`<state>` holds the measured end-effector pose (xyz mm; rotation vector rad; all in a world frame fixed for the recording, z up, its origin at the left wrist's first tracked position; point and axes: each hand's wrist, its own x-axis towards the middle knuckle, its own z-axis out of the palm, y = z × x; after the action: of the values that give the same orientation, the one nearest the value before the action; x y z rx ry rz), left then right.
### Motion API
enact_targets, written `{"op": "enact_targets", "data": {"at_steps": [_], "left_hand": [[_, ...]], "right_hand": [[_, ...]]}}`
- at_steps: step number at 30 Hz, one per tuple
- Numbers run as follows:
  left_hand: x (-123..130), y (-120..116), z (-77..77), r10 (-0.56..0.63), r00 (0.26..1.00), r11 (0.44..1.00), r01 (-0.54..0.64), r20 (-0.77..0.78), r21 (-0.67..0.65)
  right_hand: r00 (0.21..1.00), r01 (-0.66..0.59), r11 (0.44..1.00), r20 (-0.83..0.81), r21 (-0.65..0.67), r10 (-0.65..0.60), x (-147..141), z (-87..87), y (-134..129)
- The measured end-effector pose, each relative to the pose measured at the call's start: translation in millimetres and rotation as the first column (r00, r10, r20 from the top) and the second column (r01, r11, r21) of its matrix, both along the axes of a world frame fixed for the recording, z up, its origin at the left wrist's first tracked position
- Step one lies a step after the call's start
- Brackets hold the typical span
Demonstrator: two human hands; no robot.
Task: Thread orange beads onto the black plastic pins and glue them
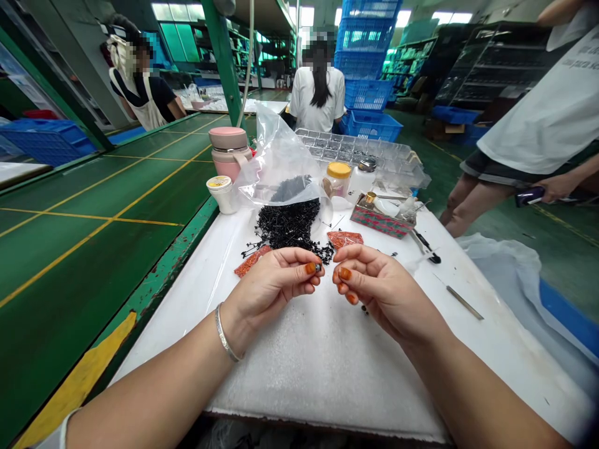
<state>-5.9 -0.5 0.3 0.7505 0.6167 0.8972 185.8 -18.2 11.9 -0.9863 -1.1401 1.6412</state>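
Observation:
Between thumb and forefinger, my left hand pinches a small dark part; its exact kind is too small to make out. Close beside it, my right hand has its thumb and fingertips pressed together, and whatever they hold is hidden. Just beyond both hands, a heap of thin black stemmed pieces spills from a clear plastic bag. One packet of small orange pieces lies by my left hand, another orange packet behind my right. All this rests on a white worktop.
A pink flask, white tub, yellow-lidded jar and patterned box stand at the back. A clear compartment tray lies behind them. A metal rod is at right. A green conveyor runs left. Several people are nearby.

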Motion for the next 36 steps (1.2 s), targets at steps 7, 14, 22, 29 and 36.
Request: {"op": "enact_targets", "data": {"at_steps": [7,14,22,29,36], "left_hand": [[2.6,-0.7,-3.0,-0.013,1.000,1.000,0.013,-0.004,-0.002],[4.2,-1.0,-3.9,-0.041,0.999,0.999,0.040,-0.021,-0.004],[7.0,-1.1,-4.2,-0.035,0.998,0.999,0.035,-0.060,0.003],[6.2,-1.5,-3.0,0.018,0.999,1.000,-0.018,-0.048,0.014],[5.3,-0.9,-2.6,0.036,0.998,0.999,-0.035,-0.043,0.017]], "right_hand": [[0.999,-0.040,0.999,-0.006,0.007,0.040,1.5,0.3,0.3],[0.999,-0.049,0.998,-0.006,-0.025,0.049,1.4,-0.5,0.7],[0.993,0.008,0.999,0.117,0.049,-0.014,1.5,-0.5,-0.2],[0.987,0.056,0.989,0.142,0.139,-0.076,0.4,2.3,-2.5],[0.985,0.144,0.983,0.076,0.110,-0.153,0.8,2.0,-3.1]]}}
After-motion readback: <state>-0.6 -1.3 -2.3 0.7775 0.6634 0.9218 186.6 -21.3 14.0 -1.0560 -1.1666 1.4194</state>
